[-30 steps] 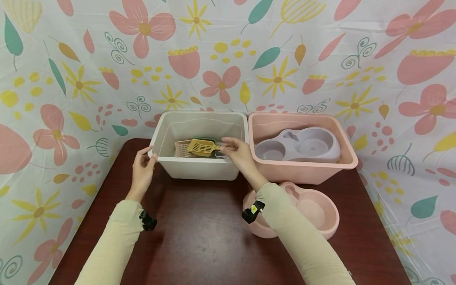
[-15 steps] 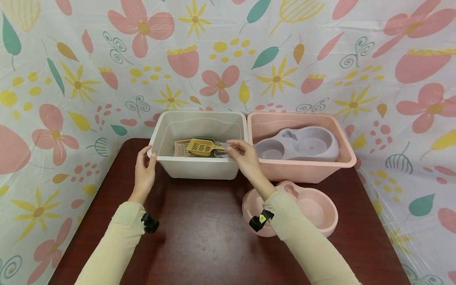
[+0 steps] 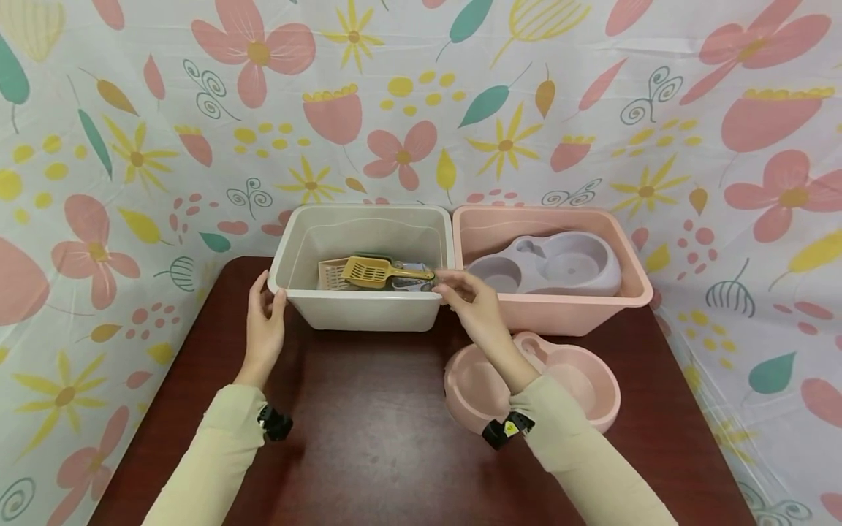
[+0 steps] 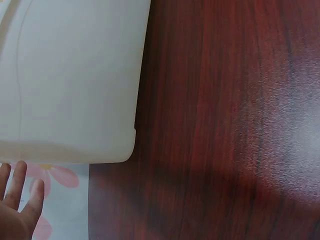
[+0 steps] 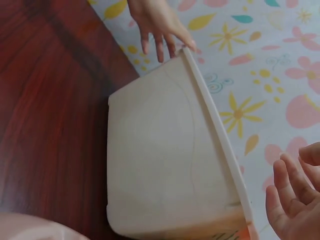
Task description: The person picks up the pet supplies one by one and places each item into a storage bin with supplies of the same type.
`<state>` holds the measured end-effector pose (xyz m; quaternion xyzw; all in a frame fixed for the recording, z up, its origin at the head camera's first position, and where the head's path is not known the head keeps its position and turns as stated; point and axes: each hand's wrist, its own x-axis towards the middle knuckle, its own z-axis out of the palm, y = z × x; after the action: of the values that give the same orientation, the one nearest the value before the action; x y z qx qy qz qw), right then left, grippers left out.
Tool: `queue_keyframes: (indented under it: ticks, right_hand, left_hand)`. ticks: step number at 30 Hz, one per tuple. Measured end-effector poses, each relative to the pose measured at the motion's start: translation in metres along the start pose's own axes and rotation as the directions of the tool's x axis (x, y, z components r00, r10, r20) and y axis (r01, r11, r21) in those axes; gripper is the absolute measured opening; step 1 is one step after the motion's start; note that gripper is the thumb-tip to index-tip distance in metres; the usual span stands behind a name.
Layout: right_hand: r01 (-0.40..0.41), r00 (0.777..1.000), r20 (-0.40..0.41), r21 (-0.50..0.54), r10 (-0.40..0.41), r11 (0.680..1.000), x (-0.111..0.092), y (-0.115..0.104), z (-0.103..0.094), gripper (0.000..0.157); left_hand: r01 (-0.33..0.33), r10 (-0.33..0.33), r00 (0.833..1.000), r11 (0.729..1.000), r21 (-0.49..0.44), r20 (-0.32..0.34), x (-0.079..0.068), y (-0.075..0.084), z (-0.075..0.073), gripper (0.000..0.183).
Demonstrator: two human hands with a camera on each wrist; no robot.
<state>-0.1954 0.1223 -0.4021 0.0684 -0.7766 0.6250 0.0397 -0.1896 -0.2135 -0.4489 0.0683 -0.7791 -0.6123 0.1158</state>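
Note:
A yellow slotted litter scoop (image 3: pixel 368 272) lies on top of a pale pink scoop (image 3: pixel 332 273), a green one and a greyish one inside the off-white bin (image 3: pixel 368 310). My right hand (image 3: pixel 476 307) is over that bin's right front corner, its fingertips close to the end of the yellow handle; contact cannot be made out. In the right wrist view its fingers (image 5: pixel 284 182) are loosely bent and nothing shows between them. My left hand (image 3: pixel 264 325) rests with its fingertips at the bin's left front corner, thumb at the front rim.
Beside the off-white bin stands a pink bin (image 3: pixel 539 318) with a lavender double pet bowl (image 3: pixel 575 259) in it. A pink double bowl (image 3: pixel 598 365) sits on the dark wooden table (image 3: pixel 375 431), partly under my right forearm. A flowered cloth hangs behind.
My right hand has drawn back rightward from the yellow scoop, whose handle now shows at full length among the other scoops. The left hand stays at the bin's corner.

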Motion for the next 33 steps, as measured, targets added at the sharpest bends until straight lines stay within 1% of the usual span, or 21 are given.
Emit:
queue_keyframes:
  ticks: [2,3,5,7,8,10,12,14,17,21,23,25,30,33]
  right_hand:
    - [-0.008,1.000,-0.002,0.002,0.008,1.000,-0.005,0.001,-0.005,0.026]
    - [-0.007,1.000,-0.004,0.001,0.007,1.000,-0.007,0.002,-0.007,0.026]
    - [-0.002,1.000,-0.010,0.007,0.002,1.000,-0.011,0.006,-0.012,0.026]
    - [-0.002,1.000,-0.007,0.036,0.002,0.999,-0.016,0.009,-0.016,0.027]
    - [0.000,1.000,-0.010,0.035,0.000,0.999,-0.018,0.011,-0.019,0.028]
    - [-0.005,1.000,-0.014,0.034,0.005,0.999,-0.023,0.015,-0.024,0.029]
    - [-0.015,1.000,-0.022,0.021,0.016,1.000,-0.028,0.019,-0.030,0.030]
    - [-0.012,0.999,-0.043,-0.018,0.011,1.000,-0.034,0.023,-0.035,0.029]
    - [0.001,0.998,-0.060,-0.014,-0.002,1.000,-0.042,0.030,-0.043,0.029]
    - [0.024,0.997,-0.075,0.017,-0.023,1.000,-0.049,0.040,-0.055,0.030]
    - [0.023,0.996,-0.085,0.004,-0.023,1.000,-0.053,0.045,-0.061,0.030]
    - [0.020,0.996,-0.091,-0.015,-0.021,1.000,-0.055,0.050,-0.067,0.031]
    - [0.012,0.995,-0.098,-0.076,-0.019,0.997,-0.063,0.061,-0.080,0.032]
    - [-0.014,0.994,-0.107,-0.106,0.002,0.994,-0.068,0.065,-0.086,0.032]
  left_hand:
    - [-0.001,0.001,1.000,1.000,0.020,-0.007,-0.004,0.003,0.000,0.056]
    - [0.000,0.000,1.000,1.000,0.030,-0.012,-0.006,0.001,0.000,0.056]
    - [0.002,-0.001,1.000,0.999,0.044,-0.024,-0.007,-0.007,0.000,0.057]
    - [0.002,-0.001,0.999,0.999,0.053,-0.034,-0.007,-0.018,-0.001,0.058]
    - [0.004,-0.002,0.999,0.998,0.056,-0.036,-0.008,-0.023,-0.001,0.058]
    - [0.004,-0.001,1.000,0.998,0.068,-0.031,-0.009,-0.033,-0.001,0.059]
    - [0.006,-0.005,1.000,0.997,0.074,-0.013,-0.012,-0.038,0.000,0.059]
    - [0.011,-0.012,1.000,0.997,0.080,0.012,-0.016,-0.041,0.000,0.058]
    - [0.020,-0.024,0.999,0.996,0.092,0.043,-0.024,-0.041,0.002,0.055]
    - [0.030,-0.037,0.997,0.995,0.093,0.068,-0.037,-0.027,0.006,0.048]
    - [0.028,-0.035,0.996,0.996,0.083,0.079,-0.043,-0.019,0.008,0.046]
    - [0.027,-0.035,0.995,0.997,0.078,0.097,-0.046,-0.018,0.011,0.045]
    - [0.026,-0.037,0.989,0.997,0.075,0.145,-0.045,-0.039,0.017,0.045]
    - [0.016,-0.030,0.986,0.996,0.082,0.165,-0.046,-0.049,0.022,0.046]
